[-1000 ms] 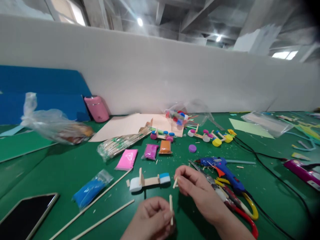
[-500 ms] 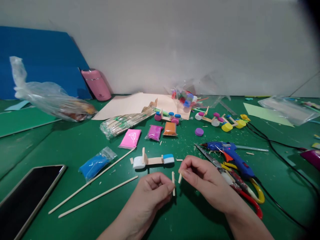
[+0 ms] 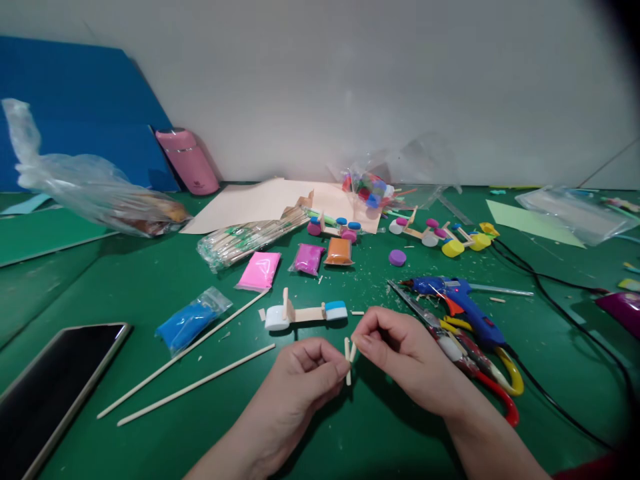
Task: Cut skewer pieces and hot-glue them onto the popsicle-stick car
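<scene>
My left hand (image 3: 313,377) pinches a short wooden stick piece (image 3: 347,373) held upright between thumb and forefinger. Opposite it, my right hand (image 3: 393,350) grips a second short stick piece (image 3: 353,351) by its upper end, tilted. Its lower end meets or nearly meets the left piece; whether they touch I cannot tell. Just beyond both hands lies a small model (image 3: 309,314) made of a wooden strip with an upright, a white cap at its left end and a blue-and-white cap at its right. A small stick scrap (image 3: 357,313) rests beside that model.
To the right are scissors (image 3: 509,412) and a blue glue gun (image 3: 473,310) with its cord. Two long sticks (image 3: 200,383), a blue clay packet (image 3: 193,320) and a phone (image 3: 55,393) lie left. Behind are pink (image 3: 259,270) and orange (image 3: 339,251) packets, bundled sticks (image 3: 250,237) and finished-looking models (image 3: 415,230).
My right hand has moved slightly left, bringing its stick piece against or close to the one in my left hand. The view has tilted a little, shifting everything upward.
</scene>
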A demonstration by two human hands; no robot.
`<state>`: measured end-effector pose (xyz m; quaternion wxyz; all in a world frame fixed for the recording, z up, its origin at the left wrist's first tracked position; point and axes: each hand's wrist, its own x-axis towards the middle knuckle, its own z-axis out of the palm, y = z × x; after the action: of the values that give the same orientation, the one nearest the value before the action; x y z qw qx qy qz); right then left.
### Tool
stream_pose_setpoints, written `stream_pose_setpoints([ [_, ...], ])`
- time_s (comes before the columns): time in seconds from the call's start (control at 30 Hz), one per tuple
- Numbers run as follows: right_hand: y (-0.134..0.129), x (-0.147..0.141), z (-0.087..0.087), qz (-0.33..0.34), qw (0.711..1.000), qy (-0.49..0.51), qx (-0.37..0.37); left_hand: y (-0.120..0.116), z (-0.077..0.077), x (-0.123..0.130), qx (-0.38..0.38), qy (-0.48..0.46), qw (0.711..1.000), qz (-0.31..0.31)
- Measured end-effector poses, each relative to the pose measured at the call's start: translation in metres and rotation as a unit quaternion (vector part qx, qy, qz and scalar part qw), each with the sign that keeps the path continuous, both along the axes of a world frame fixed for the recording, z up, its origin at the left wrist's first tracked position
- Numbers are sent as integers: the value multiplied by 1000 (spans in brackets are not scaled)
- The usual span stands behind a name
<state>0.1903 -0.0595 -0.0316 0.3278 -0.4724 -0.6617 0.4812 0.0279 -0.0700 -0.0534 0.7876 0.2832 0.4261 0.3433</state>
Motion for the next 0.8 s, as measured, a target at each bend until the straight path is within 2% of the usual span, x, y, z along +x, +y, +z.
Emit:
stream_pose_setpoints([
  [0.6,-3,-7,-6,-31,999,24,-32,0,-2,0,0,-27,1000,12],
  [0.8,-5,-11,-5,-47,999,-12,-4,0,-2,1,27,-6,999,30],
])
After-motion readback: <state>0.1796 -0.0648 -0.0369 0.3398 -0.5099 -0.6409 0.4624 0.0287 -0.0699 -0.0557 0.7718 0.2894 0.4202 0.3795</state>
